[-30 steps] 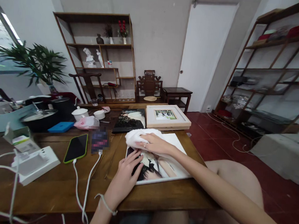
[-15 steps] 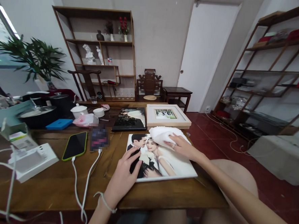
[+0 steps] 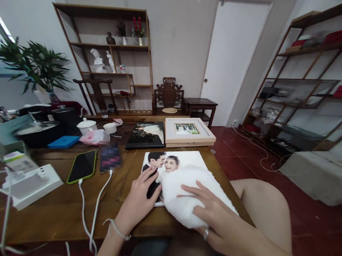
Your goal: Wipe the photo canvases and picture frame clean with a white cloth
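A photo panel (image 3: 188, 157) of a couple in wedding clothes lies flat on the wooden table (image 3: 121, 221), close to its near right corner. My left hand (image 3: 140, 193) rests on the panel's left side, fingers spread and pressing lightly. In my right hand (image 3: 216, 217) is a white fluffy cloth (image 3: 179, 186), bunched between the fingers and the ringed thumb side. It covers the lower right of the picture and hangs over the near edge. Much of the printed couple is hidden under it.
Behind the panel lie a dark picture panel (image 3: 143, 136) and a pale wooden frame (image 3: 207, 139). To the left are a green-cased phone (image 3: 82, 167), white charging cables (image 3: 86, 219), a white box (image 3: 35, 187), a blue box (image 3: 63, 141) and a black pot (image 3: 39, 133).
My right hand has drawn the cloth from the panel's upper part down to its near right edge. My left hand stays on the panel's left side. The view has shifted slightly.
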A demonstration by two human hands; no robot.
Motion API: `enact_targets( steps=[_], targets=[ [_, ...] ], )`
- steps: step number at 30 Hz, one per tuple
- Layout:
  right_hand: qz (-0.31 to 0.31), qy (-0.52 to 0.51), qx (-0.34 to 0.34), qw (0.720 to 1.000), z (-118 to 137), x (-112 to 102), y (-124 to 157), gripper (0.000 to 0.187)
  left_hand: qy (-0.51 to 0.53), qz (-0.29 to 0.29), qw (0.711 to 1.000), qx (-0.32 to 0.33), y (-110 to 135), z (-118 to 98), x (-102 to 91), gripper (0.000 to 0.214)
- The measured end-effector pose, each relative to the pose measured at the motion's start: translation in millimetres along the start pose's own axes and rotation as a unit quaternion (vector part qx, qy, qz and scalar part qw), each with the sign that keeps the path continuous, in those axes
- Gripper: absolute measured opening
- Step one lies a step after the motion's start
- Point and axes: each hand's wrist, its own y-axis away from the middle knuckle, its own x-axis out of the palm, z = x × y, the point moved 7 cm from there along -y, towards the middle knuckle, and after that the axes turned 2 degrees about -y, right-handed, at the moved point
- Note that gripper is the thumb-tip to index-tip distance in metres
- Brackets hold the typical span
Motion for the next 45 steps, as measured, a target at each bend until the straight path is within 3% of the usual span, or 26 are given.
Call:
enact_targets(
  steps=[3, 12, 16, 23, 26, 29, 35, 39, 42, 45],
  targets=[
    [-0.016, 0.019, 0.017, 1.000, -12, -7, -5, 0.021, 0.000, 0.002, 1.000, 0.004, 0, 1, -0.9, 0.043],
    [-0.087, 0.101, 0.078, 0.988, -94, -34, -58, 0.026, 0.015, 0.003, 1.000, 0.004, 1, 3, -4.8, 0.041],
    [-0.084, 0.104, 0.061, 0.989, -81, -25, -45, 0.022, 0.013, 0.012, 1.000, -0.004, 0, 3, -3.3, 0.041],
    [-0.024, 0.090, 0.010, 0.996, -2, 3, 10, 0.022, 0.000, 0.015, 1.000, -0.006, 2, 2, -1.2, 0.039],
    [0.007, 0.072, -0.019, 0.997, 15, 7, 19, 0.023, -0.006, 0.022, 1.000, -0.010, 2, 1, -1.0, 0.040],
    [0.002, 0.067, -0.010, 0.998, 3, 0, 10, 0.021, -0.014, 0.028, 1.000, 0.003, 2, 0, -0.5, 0.040],
    [-0.055, 0.080, 0.023, 0.995, -60, -29, -44, 0.023, -0.022, 0.031, 0.999, 0.020, 2, 1, -0.7, 0.038],
    [-0.067, 0.096, 0.035, 0.993, -90, -35, -73, 0.023, -0.025, 0.037, 0.999, 0.026, 2, 1, -0.6, 0.037],
    [-0.080, 0.116, 0.035, 0.989, -96, -32, -76, 0.023, -0.021, 0.036, 0.999, 0.028, 2, 1, -0.3, 0.039],
    [-0.075, 0.124, 0.019, 0.989, -86, -23, -67, 0.023, -0.011, 0.027, 0.999, 0.025, 1, 1, -0.6, 0.040]
  ],
)
